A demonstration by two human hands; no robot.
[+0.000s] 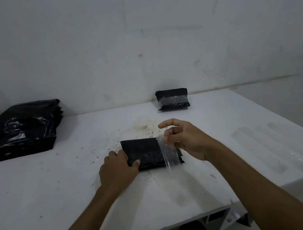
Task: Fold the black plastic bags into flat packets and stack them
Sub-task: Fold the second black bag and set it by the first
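Observation:
A folded black bag packet (146, 152) lies flat on the white table (59, 184) in front of me. My left hand (118, 169) grips its left edge, thumb on top and fingers curled over the side. A clear strip of tape (168, 151) runs across the packet's right part. My right hand (184, 139) pinches the strip's upper end, index finger raised. A finished packet (172, 99) with a clear band round it sits at the back near the wall. A pile of unfolded black bags (25, 129) lies at the back left.
A white wall stands right behind the table. The table's front edge runs across the bottom, and its right edge slopes down to the right. Small crumbs and a stain (144, 127) mark the surface behind the packet. Something dark and a label (231, 218) show under the table.

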